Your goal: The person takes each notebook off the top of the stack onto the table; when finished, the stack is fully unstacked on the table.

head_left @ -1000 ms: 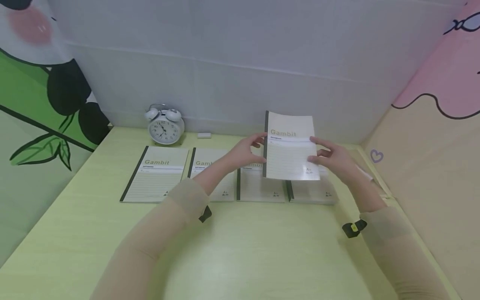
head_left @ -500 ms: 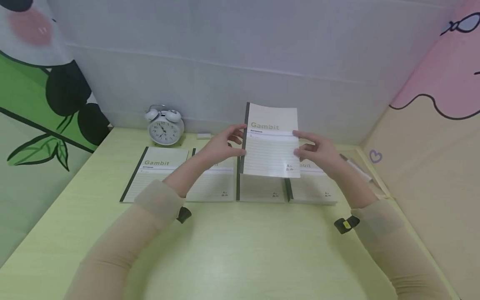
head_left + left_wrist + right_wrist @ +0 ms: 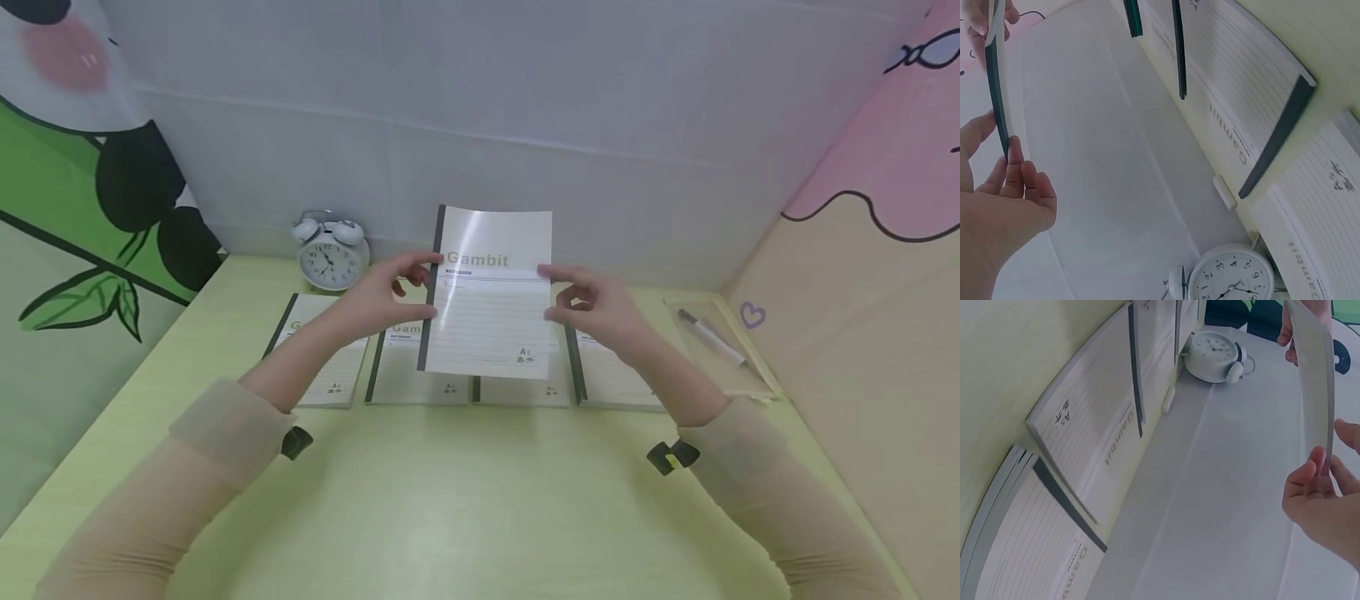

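Observation:
A white Gambit notebook (image 3: 491, 292) with a dark spine hangs above the table, its cover facing me. My left hand (image 3: 378, 296) pinches it by the spine edge, thumb on one side and fingers on the other, as the left wrist view also shows. Its opposite edge is pinched by my right hand (image 3: 600, 308). Below lie similar notebooks in a row: the leftmost notebook (image 3: 326, 383), partly behind my left forearm, two middle ones partly covered by the raised notebook, and a stack of notebooks (image 3: 1035, 544) at the right end.
A white twin-bell alarm clock (image 3: 330, 257) stands at the back left. Near it lies a small white block (image 3: 1225, 191), hidden in the head view. A pen (image 3: 711, 337) rests in a shallow clear tray (image 3: 757, 390) on the right. A pale wall closes the back.
Both hands have carried the raised notebook leftward, from over the right-hand stack to over the two middle notebooks. The pen and tray on the right have come into fuller view.

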Tool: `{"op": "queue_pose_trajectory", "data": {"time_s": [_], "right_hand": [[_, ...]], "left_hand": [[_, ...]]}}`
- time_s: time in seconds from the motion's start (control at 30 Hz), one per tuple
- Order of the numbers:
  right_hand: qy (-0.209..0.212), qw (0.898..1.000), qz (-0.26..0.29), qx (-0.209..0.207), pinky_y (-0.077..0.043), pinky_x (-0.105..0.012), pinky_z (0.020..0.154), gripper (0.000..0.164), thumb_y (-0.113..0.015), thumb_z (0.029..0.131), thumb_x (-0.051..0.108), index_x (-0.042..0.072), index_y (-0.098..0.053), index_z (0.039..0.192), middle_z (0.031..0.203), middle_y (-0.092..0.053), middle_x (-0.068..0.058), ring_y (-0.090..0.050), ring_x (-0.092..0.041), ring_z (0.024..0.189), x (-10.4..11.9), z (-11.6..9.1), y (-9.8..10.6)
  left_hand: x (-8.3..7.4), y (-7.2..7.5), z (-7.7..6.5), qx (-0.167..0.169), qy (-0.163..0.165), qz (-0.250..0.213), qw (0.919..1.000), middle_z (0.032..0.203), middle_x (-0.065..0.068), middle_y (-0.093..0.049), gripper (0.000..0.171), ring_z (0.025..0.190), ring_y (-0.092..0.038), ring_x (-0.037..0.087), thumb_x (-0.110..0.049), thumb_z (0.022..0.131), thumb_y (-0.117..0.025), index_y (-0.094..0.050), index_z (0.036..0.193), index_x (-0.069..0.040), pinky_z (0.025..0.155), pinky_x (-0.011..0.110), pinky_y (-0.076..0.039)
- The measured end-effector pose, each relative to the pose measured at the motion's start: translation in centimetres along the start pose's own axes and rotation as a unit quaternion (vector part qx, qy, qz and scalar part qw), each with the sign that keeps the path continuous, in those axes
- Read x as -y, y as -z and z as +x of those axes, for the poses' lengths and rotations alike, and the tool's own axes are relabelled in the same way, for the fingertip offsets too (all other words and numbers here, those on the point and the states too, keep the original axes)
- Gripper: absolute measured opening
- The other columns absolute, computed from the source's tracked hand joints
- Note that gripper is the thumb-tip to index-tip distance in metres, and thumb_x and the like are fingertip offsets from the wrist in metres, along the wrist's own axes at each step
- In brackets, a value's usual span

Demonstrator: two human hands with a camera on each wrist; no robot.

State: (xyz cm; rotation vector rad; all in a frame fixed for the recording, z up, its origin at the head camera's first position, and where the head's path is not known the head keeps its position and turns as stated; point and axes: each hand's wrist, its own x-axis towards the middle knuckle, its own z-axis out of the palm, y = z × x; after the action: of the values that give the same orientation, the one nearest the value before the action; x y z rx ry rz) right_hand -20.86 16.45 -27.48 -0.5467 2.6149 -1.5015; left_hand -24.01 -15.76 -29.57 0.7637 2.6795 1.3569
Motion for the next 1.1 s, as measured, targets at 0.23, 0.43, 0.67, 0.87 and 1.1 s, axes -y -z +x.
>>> {"op": "queue_pose_trajectory", "data": {"time_s": [0.23,0.43,0.67,0.87,1.1], "right_hand": [[0.030,0.999,0.022,0.032,-0.047,-0.019,0.069,0.060,-0.074,0.081,0.011,0.018,-0.052,0.136,0.129,-0.054,-0.001,-0.055,-0.016,0.087,1.2,0.4,-2.5],[0.038,0.998,-0.001,0.052,-0.046,-0.021,0.070,0.059,-0.075,0.080,0.012,0.018,-0.053,0.134,0.112,-0.055,-0.004,-0.056,-0.019,0.086,1.9,0.3,-5.2],[0.000,0.994,0.071,0.079,-0.048,-0.021,0.072,0.050,-0.076,0.078,0.009,0.016,-0.060,0.125,0.102,-0.059,-0.010,-0.056,-0.018,0.085,2.4,-0.2,-9.0],[-0.012,0.991,0.073,0.112,-0.047,-0.023,0.071,0.049,-0.078,0.077,0.013,0.019,-0.060,0.123,0.100,-0.062,-0.008,-0.055,-0.017,0.081,2.1,-0.6,-12.3],[0.000,0.988,0.051,0.148,-0.046,-0.019,0.066,0.061,-0.080,0.074,0.011,0.021,-0.056,0.128,0.094,-0.061,-0.001,-0.053,-0.010,0.074,0.6,-0.6,-16.4]], "left_hand": [[1.1,1.8,-2.9,-0.002,0.000,0.038,0.9993,0.108,0.001,-0.055,0.068,0.101,-0.047,0.015,-0.021,0.080,-0.076,-0.043,0.139,-0.025,0.088,0.036,-0.038],[2.6,2.7,-5.8,0.002,-0.019,0.059,0.9981,0.102,0.002,-0.056,0.065,0.097,-0.047,0.016,-0.023,0.079,-0.077,-0.047,0.137,-0.020,0.084,0.036,-0.038],[4.4,3.6,-9.8,0.034,0.021,0.069,0.9969,0.115,-0.001,-0.051,0.073,0.105,-0.040,0.017,-0.038,0.076,-0.078,-0.044,0.139,-0.023,0.083,0.034,-0.038],[6.0,4.4,-12.3,0.037,0.043,0.087,0.9946,0.112,0.001,-0.051,0.075,0.103,-0.042,0.022,-0.043,0.075,-0.077,-0.043,0.140,-0.024,0.077,0.032,-0.042],[8.3,4.7,-14.5,0.053,0.079,0.099,0.9906,0.105,0.001,-0.053,0.076,0.098,-0.045,0.026,-0.043,0.074,-0.078,-0.042,0.140,-0.027,0.071,0.030,-0.044]]}}
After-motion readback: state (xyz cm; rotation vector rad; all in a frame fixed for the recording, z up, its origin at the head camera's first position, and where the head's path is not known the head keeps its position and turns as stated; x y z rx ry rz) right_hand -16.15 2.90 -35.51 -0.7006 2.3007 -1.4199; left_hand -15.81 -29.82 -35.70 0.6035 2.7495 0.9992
